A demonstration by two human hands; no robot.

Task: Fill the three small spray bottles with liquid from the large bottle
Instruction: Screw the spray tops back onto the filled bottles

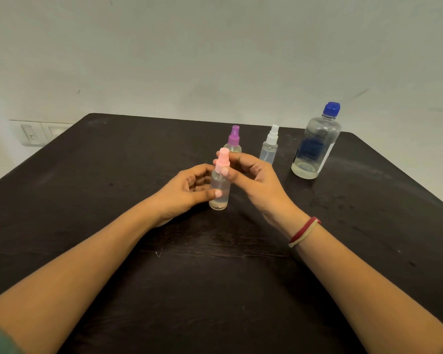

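The left hand is gripping the pink-topped bottle mid-table while the right hand is pinching its sprayer; with the purple-topped bottle and white-topped bottle standing closed behind and the large bottle sitting capped, nearly drained, filling is seemingly finishing.

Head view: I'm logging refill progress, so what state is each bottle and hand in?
pink spray bottle: upright, closed, held by both hands.
purple spray bottle: upright, closed, untouched.
white spray bottle: upright, closed, untouched.
large bottle: upright, capped, liquid only near the bottom.
left hand: grips the pink one's body.
right hand: pinches its top.
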